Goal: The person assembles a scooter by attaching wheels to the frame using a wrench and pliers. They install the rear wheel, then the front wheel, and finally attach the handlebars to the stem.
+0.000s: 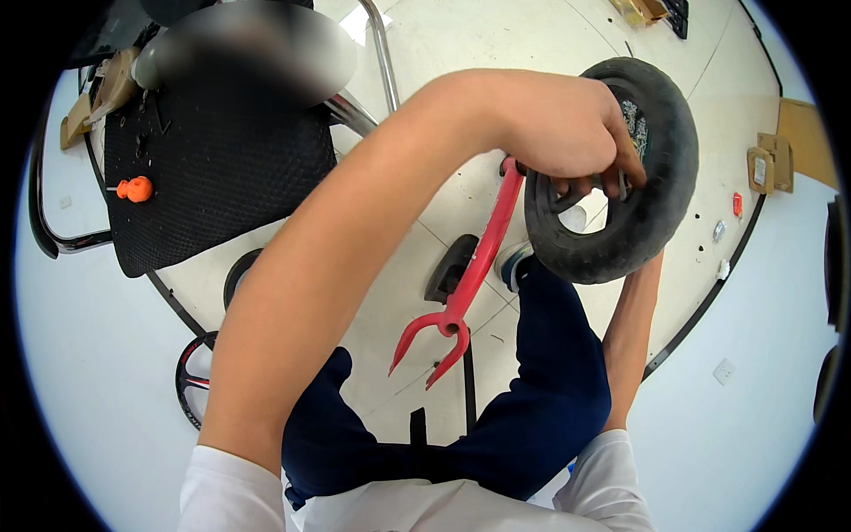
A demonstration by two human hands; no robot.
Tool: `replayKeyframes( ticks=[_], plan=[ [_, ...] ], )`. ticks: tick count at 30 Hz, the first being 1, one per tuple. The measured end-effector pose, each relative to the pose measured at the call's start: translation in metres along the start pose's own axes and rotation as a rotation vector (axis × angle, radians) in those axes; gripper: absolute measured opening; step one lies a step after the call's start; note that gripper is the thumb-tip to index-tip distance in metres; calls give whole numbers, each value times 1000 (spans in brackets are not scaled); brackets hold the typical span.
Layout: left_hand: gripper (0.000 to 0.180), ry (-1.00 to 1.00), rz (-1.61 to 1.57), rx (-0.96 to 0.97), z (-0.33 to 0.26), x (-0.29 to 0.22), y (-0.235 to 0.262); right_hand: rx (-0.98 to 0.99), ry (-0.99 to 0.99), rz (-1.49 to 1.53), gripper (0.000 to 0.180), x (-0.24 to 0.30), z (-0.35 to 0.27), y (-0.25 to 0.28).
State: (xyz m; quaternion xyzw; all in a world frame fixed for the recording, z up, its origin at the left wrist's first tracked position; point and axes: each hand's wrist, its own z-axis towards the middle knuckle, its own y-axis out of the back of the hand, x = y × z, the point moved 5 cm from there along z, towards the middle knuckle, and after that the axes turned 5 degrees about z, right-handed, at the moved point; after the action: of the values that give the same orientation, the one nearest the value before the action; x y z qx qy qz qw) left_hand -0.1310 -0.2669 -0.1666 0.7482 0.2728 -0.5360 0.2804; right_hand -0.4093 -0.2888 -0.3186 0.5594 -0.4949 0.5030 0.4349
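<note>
At the bottom of the frame I see my white sleeves and dark blue trousers (532, 417), 1 leg stretched toward the centre. My left hand (567, 124) crosses from lower left to upper right, and its fingers (620, 164) are curled into the hub of the black tyred wheel (656, 177), gripping the spokes there. My right forearm rises along the right side and passes behind the wheel; the right hand is hidden by the tyre, so I cannot tell whether its fingers are clenched or released.

The wheel sits upper right, held above the floor, its lower rim just over my shoe (512, 264). Touching its left edge is the red fork (474, 275), which slants down to centre frame, its 2 prongs pointing lower left.

Further off, left of centre, a black mesh chair (222, 168) carries a small orange part (136, 189). Another wheel rim (191, 377) lies lower left, partly behind my left arm. Cardboard pieces (769, 164) lie at the far right.
</note>
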Motion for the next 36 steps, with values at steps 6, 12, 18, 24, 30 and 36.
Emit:
replayKeyframes(
  ticks=[6, 12, 18, 24, 30, 36],
  plan=[
    [32, 40, 152, -335, -2, 59, 34, 9, -29, -115, 26, 31, -4, -29],
    [24, 122, 246, -440, -1, 78, 0, -9, -45, 14, 27, 25, -6, -25],
    [26, 38, 380, -482, 0, 72, -12, -82, -47, 111, 30, 28, -11, -27],
    [22, -120, 736, -554, 9, 58, -23, -116, -121, 256, 30, 3, -12, -11],
    [13, -154, 1146, -441, 14, 55, -32, -118, -136, 226, 29, 9, -10, -20],
    [10, -355, 1181, -641, 8, 30, -35, 27, -19, 244, 26, 12, -4, -21]
  ],
)
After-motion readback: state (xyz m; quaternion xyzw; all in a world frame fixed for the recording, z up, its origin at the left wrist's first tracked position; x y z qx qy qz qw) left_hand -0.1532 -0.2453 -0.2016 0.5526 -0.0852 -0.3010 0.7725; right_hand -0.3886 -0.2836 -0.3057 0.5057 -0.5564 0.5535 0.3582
